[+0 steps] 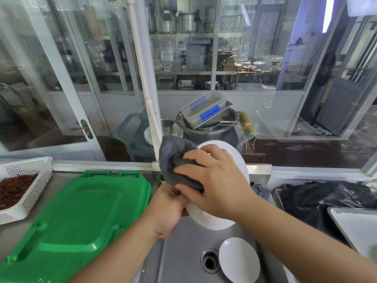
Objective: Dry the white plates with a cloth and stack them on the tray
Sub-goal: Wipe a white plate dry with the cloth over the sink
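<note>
Over the sink I hold a white plate [240,160] tilted on edge. My left hand [167,209] grips its lower left rim. My right hand [216,180] presses a grey cloth [173,152] against the plate's face, fingers curled round the cloth. A second white plate [238,259] lies in the steel sink [179,252] beside the drain [210,260]. A pale tray [355,223] sits at the right edge, partly cut off.
A green plastic lid [77,221] covers the counter at left. A white perforated basket [38,180] with dried red chillies stands far left. A black plastic bag [326,197] lies right of the sink. Glass panels and a white pipe [142,68] rise behind.
</note>
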`<move>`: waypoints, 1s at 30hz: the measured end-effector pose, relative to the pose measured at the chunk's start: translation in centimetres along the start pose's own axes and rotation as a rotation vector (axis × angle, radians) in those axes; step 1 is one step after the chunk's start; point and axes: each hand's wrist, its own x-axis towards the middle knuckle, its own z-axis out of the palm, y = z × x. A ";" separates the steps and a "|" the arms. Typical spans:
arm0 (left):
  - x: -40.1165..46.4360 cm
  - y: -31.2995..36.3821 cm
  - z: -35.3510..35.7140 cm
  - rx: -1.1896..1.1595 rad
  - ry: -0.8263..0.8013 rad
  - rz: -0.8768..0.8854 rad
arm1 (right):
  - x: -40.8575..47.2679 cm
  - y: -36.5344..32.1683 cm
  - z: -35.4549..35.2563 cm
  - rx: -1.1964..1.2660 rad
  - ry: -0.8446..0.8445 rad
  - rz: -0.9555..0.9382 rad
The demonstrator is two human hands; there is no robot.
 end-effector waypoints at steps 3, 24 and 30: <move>-0.2 0.2 0.2 -0.027 -0.002 -0.008 | 0.7 0.9 -0.4 0.024 0.092 0.126; -0.1 1.7 1.2 0.007 0.026 0.068 | -3.9 8.5 0.9 1.275 0.377 1.360; 1.2 4.7 0.5 -0.078 -0.060 -0.118 | -2.5 9.2 -1.4 1.060 0.319 1.225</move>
